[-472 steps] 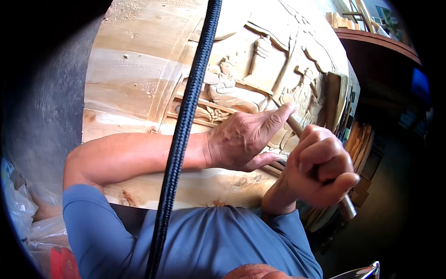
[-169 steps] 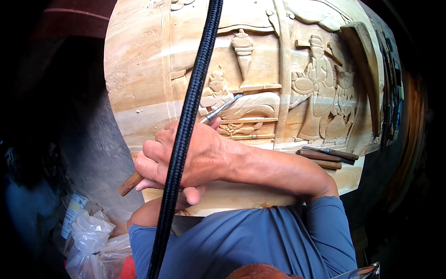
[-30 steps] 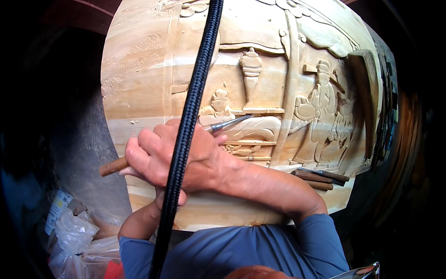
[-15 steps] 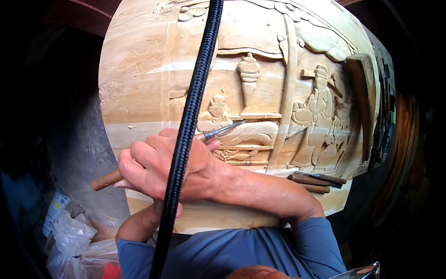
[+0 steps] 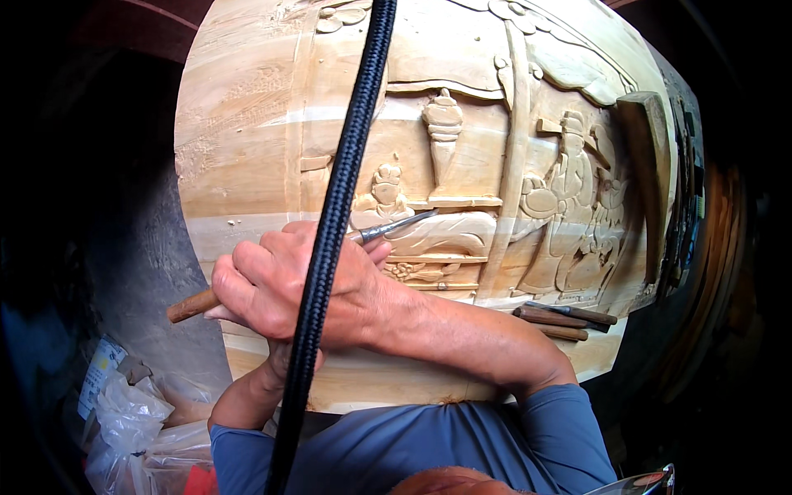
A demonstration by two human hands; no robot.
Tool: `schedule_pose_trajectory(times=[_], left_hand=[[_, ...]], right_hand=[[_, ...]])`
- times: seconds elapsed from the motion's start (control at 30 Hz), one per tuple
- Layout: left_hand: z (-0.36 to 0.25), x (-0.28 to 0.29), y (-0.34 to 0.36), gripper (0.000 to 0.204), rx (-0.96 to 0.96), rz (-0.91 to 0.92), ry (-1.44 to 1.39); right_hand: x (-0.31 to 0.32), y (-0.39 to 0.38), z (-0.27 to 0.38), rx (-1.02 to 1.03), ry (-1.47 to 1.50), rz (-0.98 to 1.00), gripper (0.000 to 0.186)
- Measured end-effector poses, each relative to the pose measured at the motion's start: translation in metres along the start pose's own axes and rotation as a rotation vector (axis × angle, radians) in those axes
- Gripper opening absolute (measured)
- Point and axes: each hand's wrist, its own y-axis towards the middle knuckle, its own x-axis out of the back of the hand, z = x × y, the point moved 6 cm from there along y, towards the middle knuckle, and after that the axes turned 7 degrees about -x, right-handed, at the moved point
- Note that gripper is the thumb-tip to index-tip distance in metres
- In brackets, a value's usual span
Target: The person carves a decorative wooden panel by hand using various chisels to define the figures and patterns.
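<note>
My right hand (image 5: 289, 285) is closed around the wooden handle of a chisel (image 5: 191, 305), whose butt sticks out to the left. The steel blade slants up to the right, its tip against a carved wooden panel (image 5: 239, 173), just under a narrow raised ledge. Mostly hidden below the right hand and wrist is my left hand (image 5: 379, 251); its fingertips show beside the chisel's shank, apparently gripping it. The panel's relief has a seated figure (image 5: 387, 186), a tapered torch-like shape (image 5: 444, 136) and a group of figures at right.
Several wood-handled carving tools (image 5: 565, 320) lie at the panel's near right. A wooden tool with a blocky head and long handle (image 5: 648, 181) rests along its right side. Clear plastic bags (image 5: 136, 421) stand at lower left. A black braided cable (image 5: 342, 181) crosses the view.
The chisel's butt end has risen slightly and shifted a little right with my right hand. The tip stays near the same ledge.
</note>
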Motion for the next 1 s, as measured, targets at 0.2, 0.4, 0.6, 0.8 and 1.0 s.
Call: schedule_pose_trajectory(times=[0.2, 0.4, 0.6, 0.8, 1.0], left_hand=[[0.009, 0.010, -0.003, 0.113, -0.033, 0.019, 0.020], [0.021, 0.037, -0.019, 0.101, 0.089, -0.006, 0.104], [0.009, 0.010, -0.006, 0.095, 0.081, -0.033, 0.006], [0.004, -0.004, -0.001, 0.093, 0.053, -0.034, 0.012], [0.002, -0.004, -0.001, 0.092, 0.042, -0.037, 0.018]], right_hand=[[0.005, 0.001, -0.002, 0.003, -0.021, -0.002, 0.030], [0.007, 0.002, -0.011, -0.032, -0.006, 0.004, 0.030], [0.007, -0.002, 0.002, 0.012, 0.004, 0.029, 0.036], [0.003, -0.006, 0.008, 0.047, 0.018, 0.022, 0.040], [0.000, -0.006, 0.005, 0.010, -0.005, 0.011, 0.040]])
